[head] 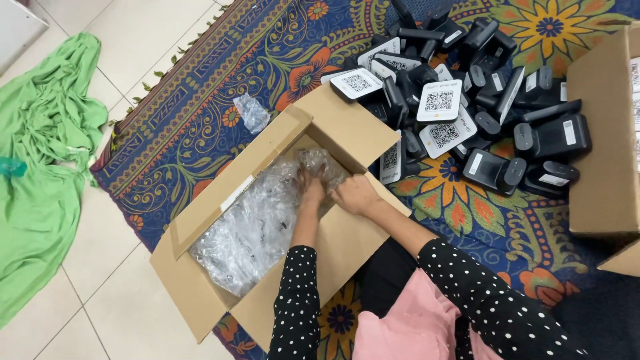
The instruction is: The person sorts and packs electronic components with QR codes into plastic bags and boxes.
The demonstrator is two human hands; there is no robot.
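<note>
Both your hands are down in the open cardboard box (200, 293), mid-frame: left hand (311, 190) and right hand (355, 195) side by side, fingers curled shut on a bubble-wrapped bundle (320, 163) at the box's upper-right end. That bundle sits just beyond your fingertips; the box's long axis runs lower left to upper right. Farther off, upper right, a pile of black devices (467, 100) lies on the rug (220, 113).

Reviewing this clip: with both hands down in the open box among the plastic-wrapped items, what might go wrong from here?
1. The left hand and right hand grip crinkled clear wrap; it may tear or slip.
2. The cardboard box overhangs the rug edge onto tile and might shift.
3. The pile of black devices lies close; an elbow could scatter it.
</note>
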